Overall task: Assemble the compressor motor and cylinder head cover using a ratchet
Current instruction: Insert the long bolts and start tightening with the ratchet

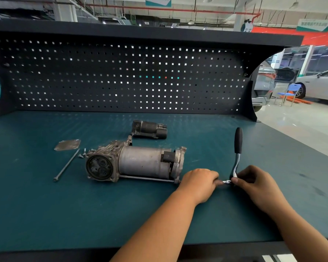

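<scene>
The grey compressor motor (pixel 138 163) lies on its side on the green bench, its round open cylinder end facing left. A long bolt (pixel 146 178) runs along its near side. My left hand (pixel 199 183) grips the ratchet's extension bar just right of the motor's end flange. My right hand (pixel 254 183) pinches the ratchet (pixel 237 148) at its chrome head; the black handle points away from me. The flat cylinder head cover (pixel 67 145) lies to the motor's left.
A second long bolt (pixel 66 166) and several small screws (pixel 82 154) lie left of the motor. A dark cylindrical part (pixel 149 129) sits behind it. The black pegboard (pixel 121 76) walls off the bench's far edge. Parked cars stand at the far right.
</scene>
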Demonstrator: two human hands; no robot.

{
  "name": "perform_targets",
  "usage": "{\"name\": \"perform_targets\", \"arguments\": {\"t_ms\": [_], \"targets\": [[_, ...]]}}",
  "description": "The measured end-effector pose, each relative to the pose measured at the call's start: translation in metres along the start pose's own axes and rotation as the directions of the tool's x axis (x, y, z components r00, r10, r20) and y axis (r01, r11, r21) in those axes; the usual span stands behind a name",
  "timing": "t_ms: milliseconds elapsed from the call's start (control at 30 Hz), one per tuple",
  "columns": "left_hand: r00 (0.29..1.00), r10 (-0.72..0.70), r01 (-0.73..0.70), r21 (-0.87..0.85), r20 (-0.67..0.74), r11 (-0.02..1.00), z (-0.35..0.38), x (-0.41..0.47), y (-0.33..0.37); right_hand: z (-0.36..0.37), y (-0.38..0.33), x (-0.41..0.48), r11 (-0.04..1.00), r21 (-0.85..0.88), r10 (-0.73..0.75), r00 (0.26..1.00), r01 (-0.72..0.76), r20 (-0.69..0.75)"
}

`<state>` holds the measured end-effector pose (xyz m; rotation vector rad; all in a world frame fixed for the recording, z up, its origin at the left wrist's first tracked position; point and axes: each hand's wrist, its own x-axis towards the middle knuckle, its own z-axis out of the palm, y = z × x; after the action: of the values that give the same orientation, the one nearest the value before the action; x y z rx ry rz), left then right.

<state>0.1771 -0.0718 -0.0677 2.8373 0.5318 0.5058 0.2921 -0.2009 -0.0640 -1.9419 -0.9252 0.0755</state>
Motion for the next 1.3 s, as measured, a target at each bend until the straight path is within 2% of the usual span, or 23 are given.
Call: {"name": "perform_targets", "arguments": {"t_ms": [100, 200, 300, 400, 533, 700, 867, 1167, 1300], "targets": [[1.000, 0.002, -0.002, -0.011, 0.006, 1.000, 0.000, 0.000, 0.000, -0.001, 0.000, 0.000, 1.000, 0.014, 0.012, 1.000, -0.012, 0.013], [1.000, 0.002, -0.002, -0.026, 0.008, 1.000, 0.000, 0.000, 0.001, -0.002, -0.001, 0.001, 0.990, 0.139, 0.024, 0.996, -0.036, 0.086], [1.000, -0.001, 0.001, -0.022, 0.013, 1.000, 0.000, 0.000, 0.001, -0.003, -0.001, 0.000, 0.993, 0.116, -0.004, 0.993, -0.009, 0.115], [1.000, 0.004, -0.004, 0.021, 0.020, 1.000, 0.001, -0.001, 0.000, -0.005, -0.002, -0.001, 0.983, 0.185, -0.037, 0.992, 0.013, 0.123], [1.000, 0.019, -0.021, 0.079, 0.019, 0.997, 0.000, 0.000, 0.002, -0.007, -0.004, -0.002, 0.978, 0.191, -0.099, 0.989, 0.077, 0.110], [0.998, 0.050, -0.054, 0.102, 0.039, 0.993, -0.002, -0.002, 0.005, -0.004, -0.002, 0.001, 0.973, 0.228, -0.042, 0.998, 0.032, 0.038], [0.998, 0.042, -0.043, 0.029, 0.050, 0.999, -0.003, -0.003, 0.006, 0.006, -0.006, 0.010, 0.996, 0.089, -0.002, 1.000, 0.000, 0.023], [0.999, 0.053, -0.053, -0.038, 0.002, 0.998, -0.005, -0.006, 0.006, 0.016, -0.013, 0.024, 0.996, -0.033, 0.088, 0.994, -0.086, 0.062], [0.999, 0.053, -0.053, 0.013, -0.001, 0.998, -0.003, -0.004, 0.004, 0.017, -0.010, 0.024, 0.989, 0.105, 0.096, 0.991, -0.105, 0.088]]}}
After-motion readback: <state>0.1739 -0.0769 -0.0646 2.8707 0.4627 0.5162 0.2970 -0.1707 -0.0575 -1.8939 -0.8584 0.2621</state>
